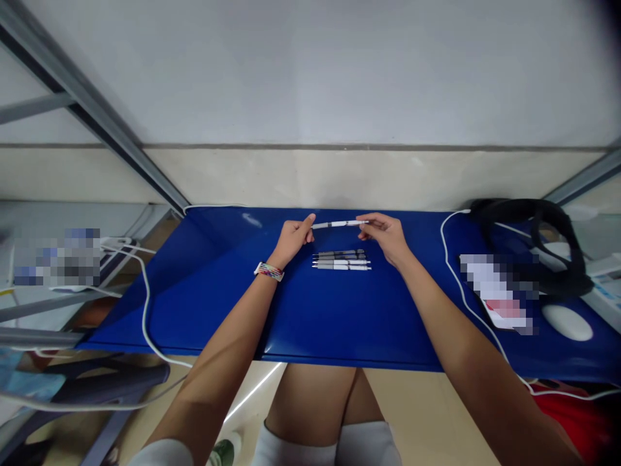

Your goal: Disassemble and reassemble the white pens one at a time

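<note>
A white pen (339, 224) with a dark band is held level above the blue table (218, 291). My left hand (294, 238) pinches its left end and my right hand (385, 234) pinches its right end. Just below it, several pens (342, 259) lie side by side in a neat row on the table, between my two hands. A striped band sits on my left wrist.
A white cable (456, 278) runs down the right part of the table, past a black strap (543, 239), a blurred card (499, 294) and a white oval object (566, 321). Another white cable (144, 310) hangs off the left edge. Grey metal frame bars rise at both sides.
</note>
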{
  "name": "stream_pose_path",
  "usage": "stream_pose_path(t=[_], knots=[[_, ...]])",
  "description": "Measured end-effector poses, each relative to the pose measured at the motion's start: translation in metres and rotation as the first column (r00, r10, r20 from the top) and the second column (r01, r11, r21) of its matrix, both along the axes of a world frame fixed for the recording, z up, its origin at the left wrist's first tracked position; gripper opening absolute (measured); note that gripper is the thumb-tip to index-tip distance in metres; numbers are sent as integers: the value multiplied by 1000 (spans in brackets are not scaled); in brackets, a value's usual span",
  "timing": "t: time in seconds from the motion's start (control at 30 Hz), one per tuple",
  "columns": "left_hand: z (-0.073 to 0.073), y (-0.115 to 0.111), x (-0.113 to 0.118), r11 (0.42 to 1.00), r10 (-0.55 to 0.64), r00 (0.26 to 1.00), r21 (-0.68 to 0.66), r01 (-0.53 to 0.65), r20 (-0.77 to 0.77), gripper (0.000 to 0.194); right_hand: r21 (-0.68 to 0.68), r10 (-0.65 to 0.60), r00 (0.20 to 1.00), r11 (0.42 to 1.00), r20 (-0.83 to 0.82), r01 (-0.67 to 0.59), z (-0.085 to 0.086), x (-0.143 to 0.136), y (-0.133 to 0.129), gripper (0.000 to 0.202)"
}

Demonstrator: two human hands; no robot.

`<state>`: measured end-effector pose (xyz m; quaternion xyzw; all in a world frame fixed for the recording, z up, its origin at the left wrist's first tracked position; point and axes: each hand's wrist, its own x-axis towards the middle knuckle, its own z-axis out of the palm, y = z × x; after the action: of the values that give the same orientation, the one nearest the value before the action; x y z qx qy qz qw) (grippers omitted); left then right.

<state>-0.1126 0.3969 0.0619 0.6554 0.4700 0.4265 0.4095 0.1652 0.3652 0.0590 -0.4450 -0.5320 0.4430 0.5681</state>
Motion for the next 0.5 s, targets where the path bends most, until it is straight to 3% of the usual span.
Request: stream_pose_path(t=[0.23, 0.4, 0.5], knots=[[-1, 1, 1, 998, -10, 1000, 63, 9, 16, 76, -7, 24, 1000, 1000, -10, -24, 3, -1, -4, 34], [-1, 2, 3, 997, -51, 990, 56, 44, 129, 44, -61, 18, 1000, 998, -24, -19, 6, -1, -4, 38], [-2, 1, 4, 994, -105, 968, 44, 98, 227, 41, -90, 14, 999, 996, -38, -17, 6, -2, -4, 40]])
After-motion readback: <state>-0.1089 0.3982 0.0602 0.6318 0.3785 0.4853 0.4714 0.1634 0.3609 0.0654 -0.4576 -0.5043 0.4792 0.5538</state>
